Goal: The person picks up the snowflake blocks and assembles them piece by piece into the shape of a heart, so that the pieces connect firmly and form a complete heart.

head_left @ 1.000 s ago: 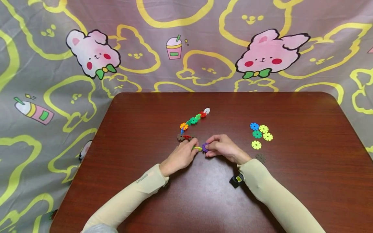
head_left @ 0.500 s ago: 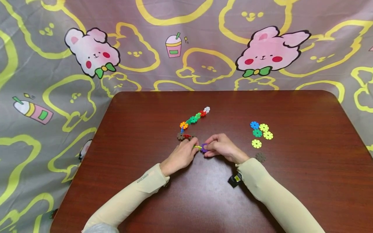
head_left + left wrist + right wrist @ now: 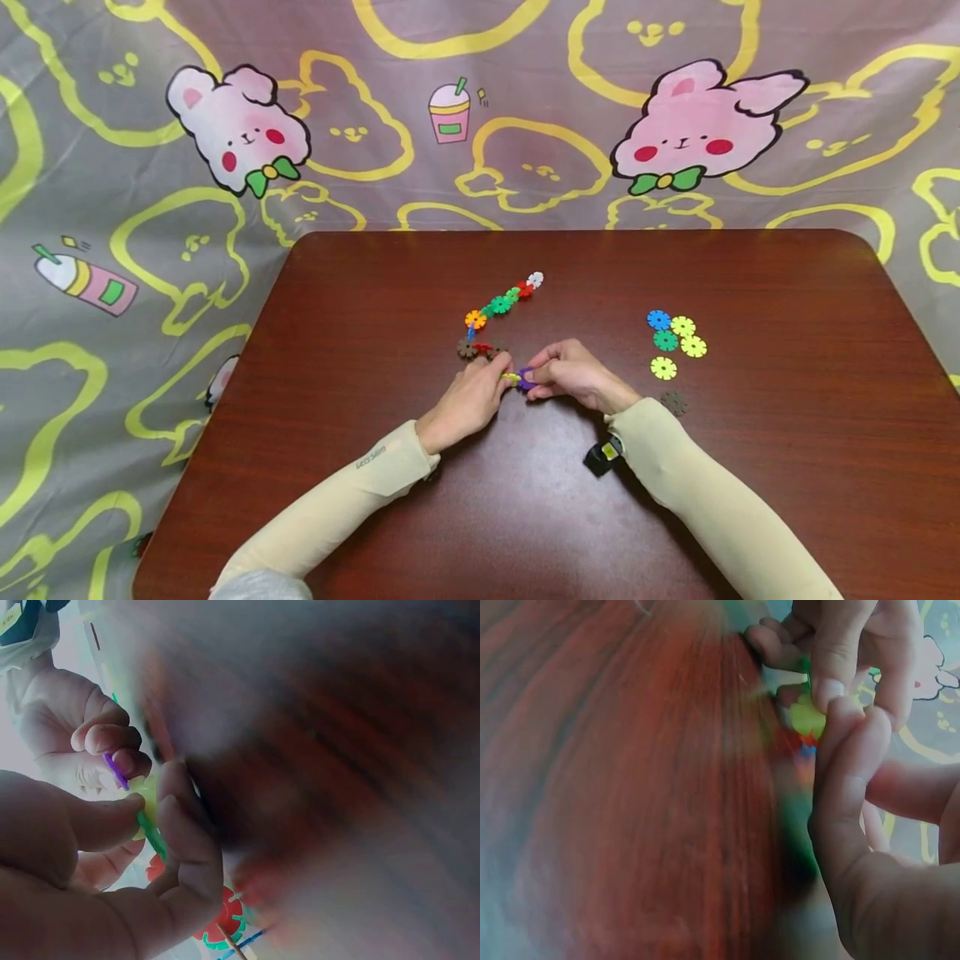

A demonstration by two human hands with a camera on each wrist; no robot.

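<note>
My left grip (image 3: 468,396) is drawn to a pinch, thumb and fingers on one yellow disc (image 3: 146,789) and one green disc (image 3: 153,837) that stands edge-on; my right grip (image 3: 577,379) pinches one purple disc (image 3: 115,769), close up against the yellow, though I cannot tell whether those two are slotted together. Beyond us hangs a printed fabric (image 3: 525,75), and before it stands one dark reddish-brown tabletop (image 3: 360,333). Two pale sleeves cover my arms, left sleeve (image 3: 330,504) and right sleeve (image 3: 716,492). Next in size comes a bent chain (image 3: 500,305) on the tabletop, reaching from my left grip toward the far edge; I count ten discs in it: one white, two red, three green, one orange, one blue, two brown. My fingers hide its near part. To the right lie six loose discs: four close together (image 3: 665,340), one blue, one green, two yellow; then a single yellow one (image 3: 663,367), and a single brown one (image 3: 674,403) nearest my sleeve.
</note>
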